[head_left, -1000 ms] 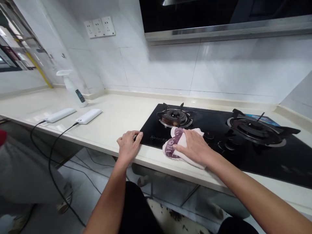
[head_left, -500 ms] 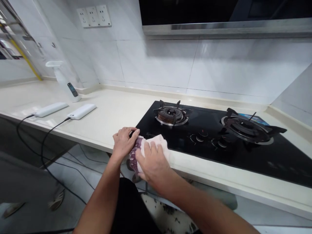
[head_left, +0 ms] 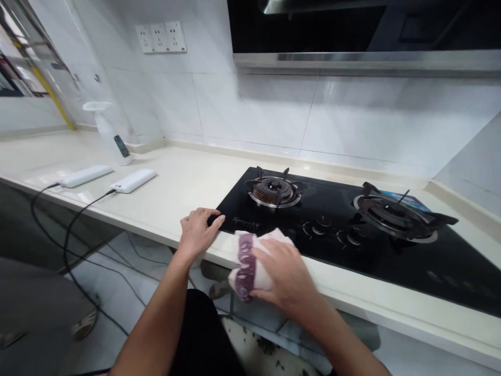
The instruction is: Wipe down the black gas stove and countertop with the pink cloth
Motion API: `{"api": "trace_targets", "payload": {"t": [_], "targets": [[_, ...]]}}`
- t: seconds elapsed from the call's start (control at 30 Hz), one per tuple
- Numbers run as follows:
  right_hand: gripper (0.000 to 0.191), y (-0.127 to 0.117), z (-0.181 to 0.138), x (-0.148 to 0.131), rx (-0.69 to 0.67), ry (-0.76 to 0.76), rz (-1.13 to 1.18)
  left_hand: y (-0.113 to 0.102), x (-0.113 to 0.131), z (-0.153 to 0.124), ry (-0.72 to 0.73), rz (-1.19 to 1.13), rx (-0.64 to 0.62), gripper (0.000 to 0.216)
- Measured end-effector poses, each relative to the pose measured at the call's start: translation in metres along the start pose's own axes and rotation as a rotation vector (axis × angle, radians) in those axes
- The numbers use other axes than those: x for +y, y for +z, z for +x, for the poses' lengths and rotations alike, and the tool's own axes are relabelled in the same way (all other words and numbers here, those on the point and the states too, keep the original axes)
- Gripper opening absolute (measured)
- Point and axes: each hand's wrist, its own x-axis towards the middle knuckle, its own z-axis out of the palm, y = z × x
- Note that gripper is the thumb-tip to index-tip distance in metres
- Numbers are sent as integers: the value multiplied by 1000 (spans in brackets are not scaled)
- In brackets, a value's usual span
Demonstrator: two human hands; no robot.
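My right hand (head_left: 287, 271) is closed on a white and purple cloth (head_left: 246, 269), its fingers pressing the cloth over the counter's front edge, just in front of the stove. Part of the cloth hangs below that edge. My left hand (head_left: 199, 230) rests at the front left corner of the black gas stove (head_left: 270, 222), thumb and fingers apart around the corner. No cloth is in the left hand.
Two burners with pan supports (head_left: 274, 190) stand on the stove, with knobs (head_left: 322, 224) between them. A spray bottle (head_left: 109, 136) and two white power banks (head_left: 135, 180) with black cables are at left. A range hood (head_left: 352, 60) hangs above. Another person's shoe (head_left: 84, 325) shows below left.
My right hand has moved right with the cloth, away from my left hand. The left hand stays at the stove corner, and the stove's lettering is now uncovered.
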Motion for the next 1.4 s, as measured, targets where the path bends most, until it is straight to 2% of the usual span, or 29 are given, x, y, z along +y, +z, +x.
{"api": "trace_targets", "payload": {"t": [0.17,0.33,0.43,0.5,0.57,0.63,0.77,0.83,0.9,0.97,1.0,1.1,1.23,1.4], "targets": [[80,-23,-81,53,44,157,-142,-2,3,0,-16,-2,-16,34],[77,-59,-174,105,130,303,-219,-1,4,3,-24,-9,-8,35],[63,-78,-206,109,259,585,-110,-1,5,4,-27,1,-4,36],[55,-87,-209,100,387,807,-20,-2,5,4,-35,13,-11,38],[49,-93,-196,89,481,887,45,-2,5,5,-37,30,-32,41],[46,-95,-168,79,530,789,93,-3,4,5,-31,48,-48,44],[49,-83,-80,67,536,408,162,-4,2,6,-15,78,-49,47],[54,-69,-33,61,396,291,148,-4,1,7,-5,90,-54,48],[63,-53,6,57,144,242,122,-5,0,7,8,103,-67,48],[64,-42,28,55,-59,229,94,-6,0,8,22,118,-81,49],[62,-40,31,55,-116,225,86,-7,-1,9,29,125,-84,49],[55,-44,11,59,-127,209,77,-7,-1,8,51,139,-70,49],[47,-62,-61,78,6,228,37,-9,1,9,57,157,-92,50],[47,-83,-163,123,184,495,-106,-8,0,14,19,226,-149,57]]}}
